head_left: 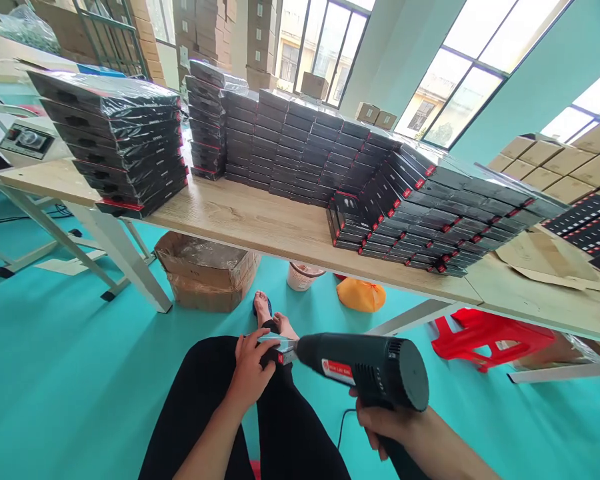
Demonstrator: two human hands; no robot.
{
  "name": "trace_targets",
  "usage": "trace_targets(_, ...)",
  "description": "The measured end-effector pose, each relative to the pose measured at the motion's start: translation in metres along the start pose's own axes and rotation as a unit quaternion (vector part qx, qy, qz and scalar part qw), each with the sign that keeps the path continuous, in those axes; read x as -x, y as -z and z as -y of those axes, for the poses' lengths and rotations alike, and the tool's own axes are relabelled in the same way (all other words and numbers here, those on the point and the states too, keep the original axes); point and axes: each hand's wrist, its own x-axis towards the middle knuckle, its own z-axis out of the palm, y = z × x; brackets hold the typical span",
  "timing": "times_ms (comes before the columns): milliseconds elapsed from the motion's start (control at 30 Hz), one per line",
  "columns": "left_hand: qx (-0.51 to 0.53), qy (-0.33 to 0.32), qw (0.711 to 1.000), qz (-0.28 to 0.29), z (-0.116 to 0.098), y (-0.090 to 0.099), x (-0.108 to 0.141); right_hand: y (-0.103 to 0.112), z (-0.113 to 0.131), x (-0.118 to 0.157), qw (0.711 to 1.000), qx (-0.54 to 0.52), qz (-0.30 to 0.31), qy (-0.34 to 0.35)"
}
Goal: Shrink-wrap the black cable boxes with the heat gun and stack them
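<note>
My right hand is wrapped round the handle of a dark heat gun with a red label. Its nozzle points left at a small black box with a red mark and a shiny top. Over my lap, my left hand grips that box, fingers across its top and thumb along the near side. The nozzle tip is very close to the box's right end; whether they touch I cannot tell. Part of the box is hidden under my fingers.
A wooden table bears rows of stacked black boxes and a pile of larger film-wrapped boxes. Beneath it are a cardboard carton, a bin, an orange bag and a red plastic stool. A cord hangs near my legs.
</note>
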Motion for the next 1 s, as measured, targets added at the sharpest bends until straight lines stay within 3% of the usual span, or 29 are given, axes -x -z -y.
trace_targets(100, 0.006, 0.009, 1.0, -0.019, 0.001, 0.0, -0.003, -0.004, -0.002, -0.002, 0.999, -0.011, 0.04, 0.001)
trace_targets(233, 0.088, 0.039, 0.995, -0.034, 0.006, 0.001, -0.003, 0.007, -0.01, -0.008, 0.997, -0.04, -0.05, 0.035)
trace_targets(467, 0.148, 0.075, 0.985, -0.045, 0.009, 0.005, -0.004, 0.023, -0.014, -0.006, 0.995, -0.089, -0.019, 0.028)
trace_targets(600, 0.159, 0.081, 0.983, -0.037, 0.007, 0.005, -0.004, 0.022, -0.014, -0.009, 0.995, -0.092, -0.007, 0.024)
trace_targets(733, 0.154, 0.084, 0.984, -0.04, 0.006, 0.006, -0.003, 0.018, -0.013, -0.008, 0.997, -0.069, -0.034, 0.01)
trace_targets(900, 0.13, 0.057, 0.989, -0.039, 0.006, 0.003, -0.003, 0.001, -0.007, -0.004, 0.997, -0.064, 0.045, 0.028)
trace_targets(1000, 0.117, 0.044, 0.992, -0.033, 0.005, 0.002, -0.003, -0.006, -0.005, -0.005, 0.999, -0.041, -0.007, 0.026)
